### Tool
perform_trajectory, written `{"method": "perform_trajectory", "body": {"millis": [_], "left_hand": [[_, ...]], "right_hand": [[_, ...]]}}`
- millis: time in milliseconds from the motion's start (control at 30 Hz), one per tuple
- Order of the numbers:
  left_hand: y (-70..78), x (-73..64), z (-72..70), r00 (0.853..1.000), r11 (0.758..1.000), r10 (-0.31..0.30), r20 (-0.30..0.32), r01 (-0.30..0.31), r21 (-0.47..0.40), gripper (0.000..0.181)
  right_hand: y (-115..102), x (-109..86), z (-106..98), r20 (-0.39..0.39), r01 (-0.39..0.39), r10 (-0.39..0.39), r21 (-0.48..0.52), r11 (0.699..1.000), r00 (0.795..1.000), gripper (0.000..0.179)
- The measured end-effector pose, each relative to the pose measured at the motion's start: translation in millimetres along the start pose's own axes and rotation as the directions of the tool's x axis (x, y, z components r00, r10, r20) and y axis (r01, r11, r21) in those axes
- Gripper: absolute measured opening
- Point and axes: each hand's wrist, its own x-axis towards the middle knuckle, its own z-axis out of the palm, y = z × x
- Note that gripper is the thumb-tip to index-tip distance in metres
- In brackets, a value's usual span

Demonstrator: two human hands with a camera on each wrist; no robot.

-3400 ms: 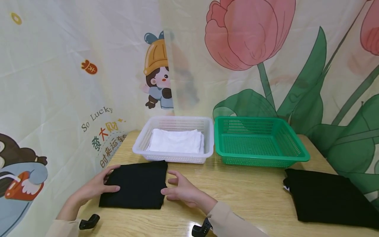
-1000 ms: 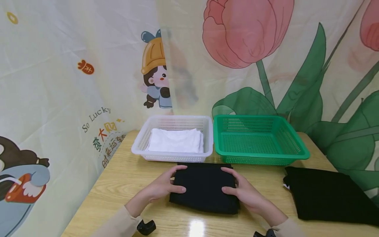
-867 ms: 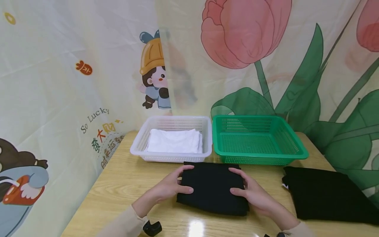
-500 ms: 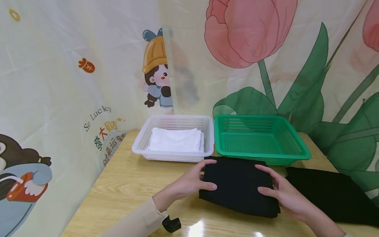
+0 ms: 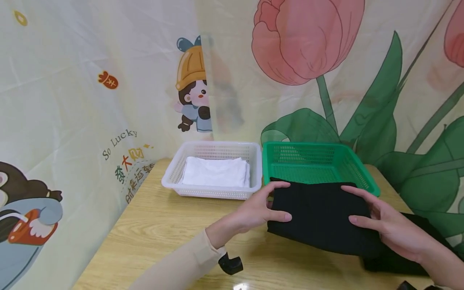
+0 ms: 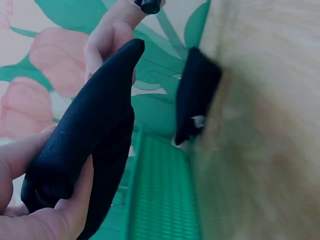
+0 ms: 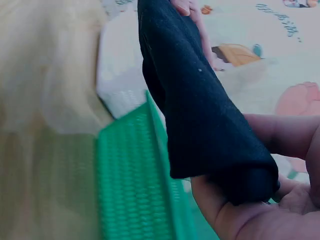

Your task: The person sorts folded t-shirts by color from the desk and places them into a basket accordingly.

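Observation:
A folded black cloth is held up between both hands, in front of the green basket and overlapping its near rim in the head view. My left hand grips its left edge, thumb on the near face. At the right edge my right hand grips it the same way. The left wrist view shows the folded cloth pinched between thumb and fingers, clear of the table. In the right wrist view, the cloth's rolled end lies between the right thumb and fingers.
A white basket with a folded white cloth inside stands left of the green one. Another folded black cloth lies at the right of the wooden table, partly hidden by the right hand. A printed curtain hangs behind.
Both hands first lay at the black cloth on the table's left side; they have taken hold of it, carried it right and raised it before the green basket.

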Motion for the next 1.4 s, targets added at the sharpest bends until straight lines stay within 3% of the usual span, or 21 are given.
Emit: {"method": "perform_trajectory", "body": {"millis": [100, 233, 400, 733, 967, 1100, 1400], "left_hand": [[12.4, 10.8, 0.9, 0.999, 0.998, 0.043, -0.027, -0.042, 0.042, 0.076], [17.4, 38.0, -3.0, 0.991, 0.989, 0.087, -0.103, -0.074, 0.129, 0.077], [9.7, 76.8, -10.1, 0.976, 0.980, 0.107, -0.189, -0.072, 0.186, 0.077], [-12.2, 131.5, -19.0, 0.953, 0.991, 0.095, -0.287, -0.062, 0.122, 0.076], [-27.0, 154.3, -16.8, 0.937, 0.997, 0.056, -0.345, -0.036, 0.066, 0.076], [-30.5, 162.9, -13.5, 0.916, 0.999, 0.002, -0.401, 0.019, 0.048, 0.075], [-38.5, 185.6, -10.6, 0.884, 0.989, -0.060, -0.463, 0.117, 0.095, 0.077]], "right_hand": [[-8, 1.6, -13, -0.037, 0.058, -0.059, -0.030, 0.998, 0.998, 0.075], [-15, 17.6, -31, -0.084, 0.128, -0.136, -0.091, 0.988, 0.987, 0.073], [-17, 47.0, -50, -0.122, 0.180, -0.201, -0.168, 0.969, 0.972, 0.073], [-9, 98.1, -78, -0.176, 0.148, -0.195, -0.246, 0.958, 0.965, 0.080], [12, 126.7, -95, -0.210, 0.078, -0.138, -0.272, 0.959, 0.968, 0.083], [21, 139.7, -97, -0.212, 0.041, -0.114, -0.321, 0.946, 0.971, 0.085], [33, 156.4, -96, -0.246, 0.036, -0.112, -0.292, 0.956, 0.963, 0.081]]}}
